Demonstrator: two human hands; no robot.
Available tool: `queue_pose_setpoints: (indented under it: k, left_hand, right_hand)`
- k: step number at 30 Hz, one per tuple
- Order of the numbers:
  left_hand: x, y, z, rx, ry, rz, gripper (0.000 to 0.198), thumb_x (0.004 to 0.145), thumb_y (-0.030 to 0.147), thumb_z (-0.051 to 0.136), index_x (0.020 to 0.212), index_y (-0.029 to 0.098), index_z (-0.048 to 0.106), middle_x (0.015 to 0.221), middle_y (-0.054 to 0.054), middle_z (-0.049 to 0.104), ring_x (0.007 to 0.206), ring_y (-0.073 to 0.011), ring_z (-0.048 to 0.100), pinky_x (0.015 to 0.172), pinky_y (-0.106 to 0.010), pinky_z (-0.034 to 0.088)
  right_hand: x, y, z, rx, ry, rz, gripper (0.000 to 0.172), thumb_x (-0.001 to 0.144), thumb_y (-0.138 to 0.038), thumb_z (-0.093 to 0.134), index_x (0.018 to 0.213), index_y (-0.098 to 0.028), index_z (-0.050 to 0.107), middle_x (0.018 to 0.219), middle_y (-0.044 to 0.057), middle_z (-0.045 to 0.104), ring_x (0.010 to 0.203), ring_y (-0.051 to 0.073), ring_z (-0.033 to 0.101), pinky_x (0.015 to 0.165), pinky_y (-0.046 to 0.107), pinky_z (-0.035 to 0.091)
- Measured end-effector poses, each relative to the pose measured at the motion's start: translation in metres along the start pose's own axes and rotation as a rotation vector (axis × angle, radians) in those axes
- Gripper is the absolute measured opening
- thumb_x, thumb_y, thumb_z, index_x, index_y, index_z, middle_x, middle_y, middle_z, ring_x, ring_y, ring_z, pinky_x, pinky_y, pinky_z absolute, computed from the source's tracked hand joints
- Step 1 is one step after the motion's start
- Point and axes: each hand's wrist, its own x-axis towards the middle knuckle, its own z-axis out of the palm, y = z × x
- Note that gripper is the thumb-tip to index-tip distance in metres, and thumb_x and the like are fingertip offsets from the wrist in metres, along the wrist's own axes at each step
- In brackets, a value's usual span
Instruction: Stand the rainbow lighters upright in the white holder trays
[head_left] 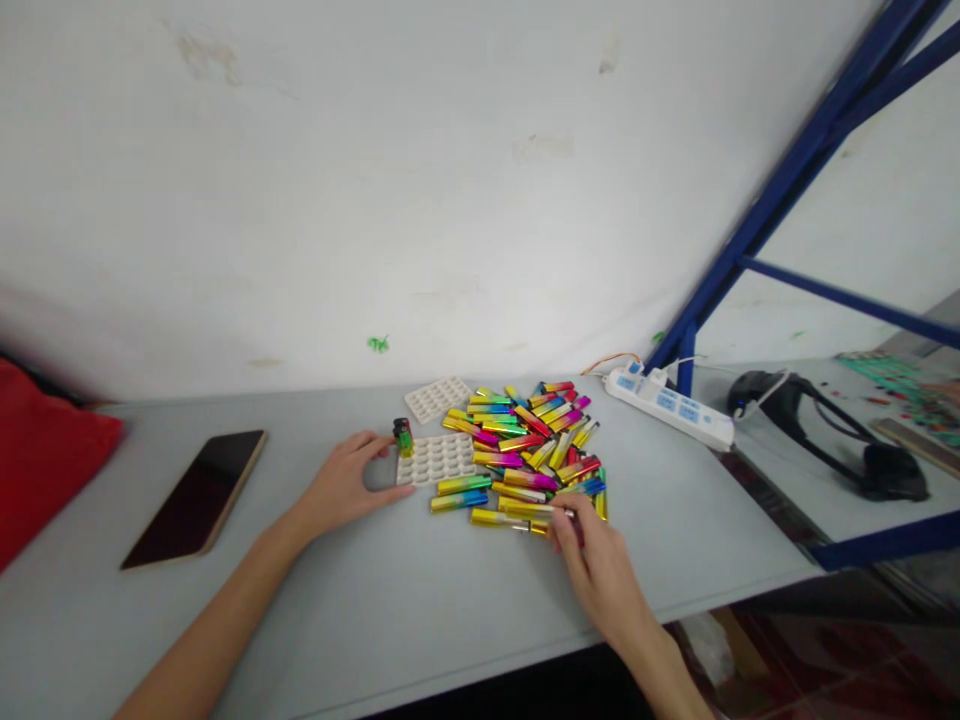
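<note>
Across the gray tabletop (420, 610), I am watching from far off as two bare hands are working well apart. Lots of shiny lighters (514, 443) are lying in a messy heap, mostly gold with bright ends. The heap is sitting between the hands, nearer to the right one and reaching back toward the wall (450, 200).

My left hand (345, 487) is resting at the left end of a white tray (450, 460) full of little holes. Its thumb and fingers are spreading apart, with the thumb at the tray's front corner. Two small lighters (406, 446) are standing up in the tray, close to the fingertips. A second white tray (437, 399) is lying just behind.

My right hand (596, 555) is reaching to the front of the heap. Its thumb and finger are bending over the end of a gold lighter (525, 508), but I am not able to tell if they are pinching it.

Gray top is showing in front of the heap, down to the front edge (480, 672), and my right arm is crossing that edge. More gray is showing to the right, where a white power strip (675, 405) is sitting near a blue frame (739, 240). On the left, a dark phone (196, 500) is lying well apart from the tray.
</note>
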Motion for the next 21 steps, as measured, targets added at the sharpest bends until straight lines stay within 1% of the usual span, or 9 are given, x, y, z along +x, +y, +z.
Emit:
queue_pose_setpoints:
  k: [3,6,7,10,12,14,17,19,21]
  left_hand:
    - [0.000,-0.001,0.001,-0.003,0.002,-0.005,0.072,0.075,0.084,0.071,0.114,0.022,0.069,0.116,-0.010,0.071,0.107,-0.0323,0.068,0.098,-0.045,0.054]
    - [0.000,-0.002,0.002,-0.009,0.010,0.000,0.071,0.075,0.082,0.073,0.113,0.022,0.069,0.115,-0.010,0.071,0.105,-0.0322,0.068,0.097,-0.045,0.054]
    - [0.000,-0.002,0.002,-0.011,0.010,0.005,0.070,0.075,0.081,0.074,0.113,0.022,0.069,0.114,-0.010,0.071,0.104,-0.0319,0.068,0.096,-0.044,0.054]
    - [0.000,-0.003,0.003,-0.017,0.023,0.012,0.067,0.076,0.079,0.074,0.111,0.022,0.070,0.112,-0.009,0.071,0.103,-0.0316,0.069,0.096,-0.044,0.054]
    - [-0.001,-0.003,0.004,-0.021,0.040,0.012,0.068,0.075,0.079,0.075,0.112,0.023,0.070,0.111,-0.009,0.071,0.104,-0.0321,0.068,0.096,-0.045,0.054]
    - [-0.001,-0.002,0.004,-0.028,0.044,0.020,0.069,0.075,0.079,0.075,0.114,0.023,0.070,0.112,-0.009,0.072,0.104,-0.0319,0.068,0.096,-0.045,0.053]
    - [-0.002,-0.001,0.003,-0.035,0.021,0.023,0.068,0.076,0.078,0.076,0.116,0.023,0.070,0.113,-0.009,0.071,0.104,-0.0311,0.068,0.097,-0.044,0.053]
    - [-0.002,0.001,0.002,-0.037,0.016,0.021,0.068,0.077,0.076,0.077,0.118,0.023,0.070,0.112,-0.009,0.071,0.104,-0.0307,0.067,0.097,-0.044,0.052]
    - [-0.003,0.002,0.001,-0.042,0.018,0.026,0.068,0.077,0.075,0.078,0.119,0.023,0.070,0.110,-0.008,0.070,0.103,-0.0302,0.067,0.097,-0.044,0.052]
  right_hand:
    - [0.026,-0.004,0.001,0.216,0.031,0.150,0.027,0.107,-0.047,0.057,0.109,-0.024,0.070,0.082,0.004,0.071,0.070,0.020,0.067,0.064,0.031,0.055]
    - [0.065,-0.008,0.010,0.446,0.094,0.209,0.038,0.093,-0.058,0.075,0.102,-0.021,0.074,0.070,-0.001,0.059,0.065,0.018,0.058,0.062,0.029,0.051]
    - [0.080,-0.009,0.015,0.518,0.082,0.223,0.041,0.091,-0.061,0.076,0.100,-0.021,0.074,0.069,-0.002,0.056,0.065,0.017,0.056,0.062,0.029,0.050]
    - [0.120,-0.018,0.035,0.695,0.024,0.237,0.047,0.092,-0.070,0.069,0.090,-0.023,0.066,0.078,0.000,0.061,0.071,0.017,0.059,0.064,0.028,0.051]
    - [0.140,-0.028,0.049,0.826,-0.054,0.270,0.050,0.092,-0.076,0.061,0.093,-0.026,0.058,0.081,0.000,0.065,0.067,0.017,0.060,0.059,0.028,0.050]
    - [0.154,-0.039,0.063,0.938,-0.181,0.292,0.051,0.092,-0.079,0.058,0.099,-0.029,0.051,0.075,-0.004,0.063,0.056,0.015,0.056,0.053,0.027,0.047]
    - [0.163,-0.052,0.084,1.019,-0.329,0.303,0.054,0.087,-0.079,0.065,0.102,-0.030,0.051,0.060,-0.012,0.045,0.043,0.011,0.035,0.043,0.022,0.032]
    - [0.163,-0.055,0.098,1.005,-0.342,0.342,0.057,0.083,-0.082,0.068,0.095,-0.027,0.054,0.056,-0.013,0.034,0.043,0.009,0.023,0.042,0.021,0.021]
    - [0.160,-0.054,0.110,0.932,-0.318,0.387,0.062,0.085,-0.087,0.060,0.080,-0.025,0.052,0.054,-0.012,0.029,0.044,0.009,0.019,0.042,0.023,0.017]
